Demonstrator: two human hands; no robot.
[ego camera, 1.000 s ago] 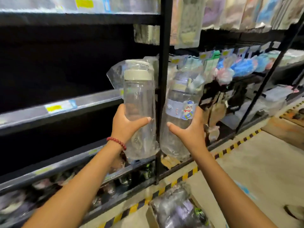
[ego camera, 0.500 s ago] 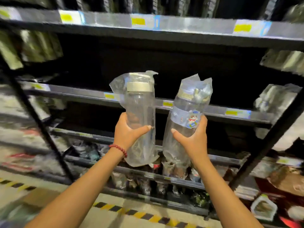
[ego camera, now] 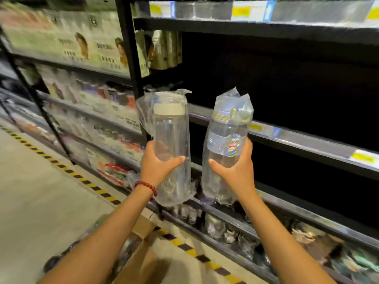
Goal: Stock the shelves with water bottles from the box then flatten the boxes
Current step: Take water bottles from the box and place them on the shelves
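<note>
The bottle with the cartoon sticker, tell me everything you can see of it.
The bottle with the cartoon sticker is clear plastic, looks empty, and has a pale lid with a flip part on top. A bluish band with a small cartoon figure wraps its middle. It sits inside a loose clear plastic bag crumpled open above the lid. It is held nearly upright, leaning slightly left, in the air before the dark shelf. The right hand grips its lower half through the bag. It does not touch the other bottle.
</note>
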